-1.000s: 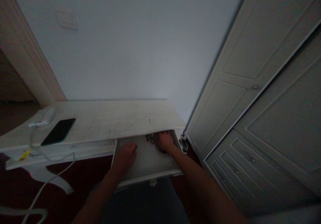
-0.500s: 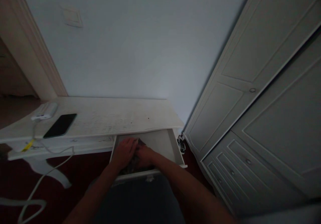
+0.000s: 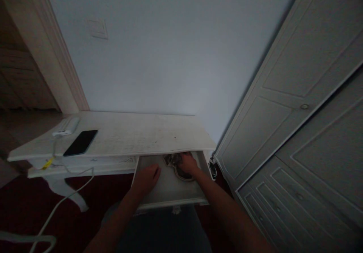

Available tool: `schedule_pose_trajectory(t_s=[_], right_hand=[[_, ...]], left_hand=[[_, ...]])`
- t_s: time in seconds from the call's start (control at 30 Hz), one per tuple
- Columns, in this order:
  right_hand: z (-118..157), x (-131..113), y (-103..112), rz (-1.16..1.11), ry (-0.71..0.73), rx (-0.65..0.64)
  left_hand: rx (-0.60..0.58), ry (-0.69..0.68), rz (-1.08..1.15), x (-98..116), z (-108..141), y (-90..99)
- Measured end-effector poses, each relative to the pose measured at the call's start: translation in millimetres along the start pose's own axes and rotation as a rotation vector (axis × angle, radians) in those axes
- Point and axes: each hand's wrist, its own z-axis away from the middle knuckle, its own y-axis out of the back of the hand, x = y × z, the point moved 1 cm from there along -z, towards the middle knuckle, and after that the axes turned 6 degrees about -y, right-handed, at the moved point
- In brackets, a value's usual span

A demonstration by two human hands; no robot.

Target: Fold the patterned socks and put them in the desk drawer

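An open white drawer (image 3: 170,192) juts out from the table in front of my legs. My right hand (image 3: 187,163) is in its back right part, with fingers closed on a crumpled dark brown cloth item (image 3: 173,159). A rounded part of that item with a pale edge lies on the drawer bottom below the hand. Over the drawer's left side is my left hand (image 3: 147,177), its fingers curled in and nothing visible in them. It is apart from the cloth item. Dim light and blur hide the item's exact kind.
On the white tabletop (image 3: 136,132) lie a black phone (image 3: 81,142) and a white box-like device (image 3: 66,126) with a cable (image 3: 70,194) hanging to the floor. A grey wardrobe (image 3: 263,124) stands close on the right. Small black-and-white things (image 3: 212,168) sit between drawer and wardrobe.
Both hands were together at the drawer's left front on the dark item. The right hand has moved with it to the back right; the left hand has come off it and stayed left.
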Motion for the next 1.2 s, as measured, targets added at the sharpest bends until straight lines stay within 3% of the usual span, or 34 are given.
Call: schedule_pose_trajectory(t_s=[0.1,0.23,0.37,0.5,0.6,0.7,0.8,0.97,1.1,1.2], right_hand=[[25,27,3,0.0,-0.014,-0.068],[55,28,-1,-0.008,0.08,-0.183],[63,-4,-13,-0.023,0.247,-0.269],[48,-54,-31,-0.006,0.454,-0.259],[29,-86,-42,-0.006,0.47,-0.217],[11,-97,-44,-0.022,0.407,-0.179],[-4,-83,-35,-0.042,0.312,-0.122],[-14,-17,-8,-0.053,0.092,-0.043],[3,33,4,-0.052,-0.041,-0.054],[27,48,2,-0.06,-0.042,-0.115]], left_hand=[[-0.089,0.003,-0.019,2,0,-3.6],[-0.134,0.007,-0.04,4,-2,-3.8],[-0.158,0.011,-0.064,6,-4,2.2],[-0.158,0.021,-0.09,7,-2,9.0],[-0.15,0.028,-0.105,7,0,11.1],[-0.144,0.043,-0.118,7,1,10.8],[-0.151,0.043,-0.122,8,1,10.2],[-0.166,0.044,-0.113,11,-1,11.6],[-0.179,0.041,-0.106,11,-2,11.2],[-0.198,0.027,-0.106,11,-2,8.8]])
